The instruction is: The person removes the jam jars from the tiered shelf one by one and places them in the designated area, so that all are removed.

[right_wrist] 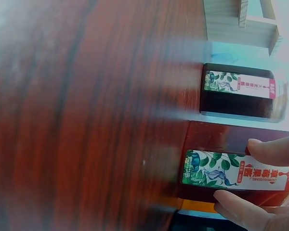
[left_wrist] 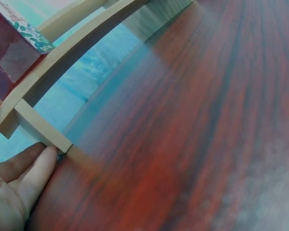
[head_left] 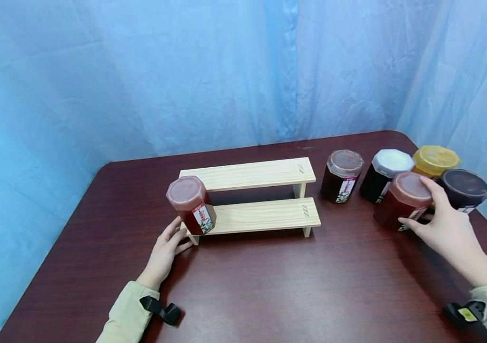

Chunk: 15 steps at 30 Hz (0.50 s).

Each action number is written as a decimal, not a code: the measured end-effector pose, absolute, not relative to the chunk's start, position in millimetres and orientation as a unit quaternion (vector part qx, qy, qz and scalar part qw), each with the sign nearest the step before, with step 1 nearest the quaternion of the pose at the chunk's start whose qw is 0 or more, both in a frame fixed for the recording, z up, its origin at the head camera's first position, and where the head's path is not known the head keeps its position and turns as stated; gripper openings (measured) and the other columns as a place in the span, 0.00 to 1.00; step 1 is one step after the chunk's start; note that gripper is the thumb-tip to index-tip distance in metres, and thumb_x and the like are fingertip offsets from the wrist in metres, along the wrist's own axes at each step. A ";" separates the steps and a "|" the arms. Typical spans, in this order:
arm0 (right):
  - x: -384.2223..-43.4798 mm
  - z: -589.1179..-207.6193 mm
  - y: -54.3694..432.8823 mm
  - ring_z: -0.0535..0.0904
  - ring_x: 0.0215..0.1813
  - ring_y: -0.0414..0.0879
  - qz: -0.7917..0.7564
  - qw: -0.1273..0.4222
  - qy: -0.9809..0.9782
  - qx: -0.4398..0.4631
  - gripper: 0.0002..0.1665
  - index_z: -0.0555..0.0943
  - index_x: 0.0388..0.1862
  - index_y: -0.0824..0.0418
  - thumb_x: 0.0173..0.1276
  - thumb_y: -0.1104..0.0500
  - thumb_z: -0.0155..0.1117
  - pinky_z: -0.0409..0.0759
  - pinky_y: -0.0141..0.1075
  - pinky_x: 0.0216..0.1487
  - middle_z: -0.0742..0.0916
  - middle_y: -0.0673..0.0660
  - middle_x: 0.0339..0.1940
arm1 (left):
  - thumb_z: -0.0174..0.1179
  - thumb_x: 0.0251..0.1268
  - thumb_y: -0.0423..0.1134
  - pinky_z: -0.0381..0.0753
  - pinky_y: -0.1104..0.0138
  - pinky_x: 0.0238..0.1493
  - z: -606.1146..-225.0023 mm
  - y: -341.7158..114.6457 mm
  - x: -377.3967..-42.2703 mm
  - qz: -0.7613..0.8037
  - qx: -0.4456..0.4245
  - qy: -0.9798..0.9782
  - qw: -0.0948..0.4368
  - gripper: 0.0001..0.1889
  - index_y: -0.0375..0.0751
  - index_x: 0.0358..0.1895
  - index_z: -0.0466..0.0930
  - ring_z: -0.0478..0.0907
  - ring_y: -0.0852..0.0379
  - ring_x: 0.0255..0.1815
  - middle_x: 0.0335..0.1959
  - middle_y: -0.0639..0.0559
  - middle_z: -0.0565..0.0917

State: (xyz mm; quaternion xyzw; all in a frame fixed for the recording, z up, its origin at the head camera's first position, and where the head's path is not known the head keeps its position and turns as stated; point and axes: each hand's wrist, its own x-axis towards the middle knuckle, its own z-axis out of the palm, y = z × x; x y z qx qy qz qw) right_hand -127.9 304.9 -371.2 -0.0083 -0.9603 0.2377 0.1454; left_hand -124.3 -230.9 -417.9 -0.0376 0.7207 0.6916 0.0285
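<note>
My right hand [head_left: 453, 228] grips a red jam jar [head_left: 406, 200] on the table, thumb on the near side and fingers across its far side. In the right wrist view, the thumb and fingers span this jar's labelled faces [right_wrist: 241, 171]. At the left end of a two-step wooden shelf [head_left: 247, 216] is my left hand [head_left: 163, 255]. Its fingertips touch the lower step's end and its leg [left_wrist: 43, 130], the fingers rather straight. Another red jam jar [head_left: 196, 214] stands on that lower step, at its left end, label facing forward.
Around the gripped jar stand a dark jar with a clear lid [head_left: 343, 183], a white-lidded jar [head_left: 391, 164], a yellow-lidded jar [head_left: 436, 159] and a black-lidded jar [head_left: 463, 186]. Blue curtains [head_left: 209, 71] hang behind the dark red table [head_left: 260, 286].
</note>
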 end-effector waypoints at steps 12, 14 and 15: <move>-121.9 -365.7 309.5 0.75 0.48 0.74 0.247 0.134 -0.960 -0.014 0.58 0.49 0.75 0.60 0.52 0.56 0.75 0.68 0.67 0.44 0.75 0.81 0.51 | 0.44 0.72 0.33 0.80 0.72 0.45 -417.6 -231.1 -124.0 0.690 -0.040 0.722 0.032 0.28 0.34 0.73 0.51 0.76 0.71 0.44 0.66 0.32 0.62; -119.5 -364.0 310.5 0.77 0.46 0.73 0.245 0.140 -0.959 -0.013 0.57 0.51 0.74 0.60 0.52 0.56 0.75 0.71 0.64 0.39 0.76 0.81 0.49 | 0.44 0.72 0.33 0.80 0.72 0.45 -417.6 -231.1 -124.0 0.690 -0.041 0.722 0.032 0.28 0.34 0.73 0.51 0.76 0.71 0.43 0.66 0.32 0.62; -118.1 -363.2 310.4 0.78 0.45 0.73 0.244 0.143 -0.959 -0.012 0.57 0.52 0.74 0.60 0.52 0.57 0.75 0.72 0.64 0.38 0.77 0.81 0.48 | 0.44 0.72 0.33 0.80 0.72 0.45 -417.7 -231.2 -124.2 0.690 -0.041 0.722 0.033 0.28 0.34 0.73 0.51 0.76 0.71 0.43 0.66 0.32 0.62</move>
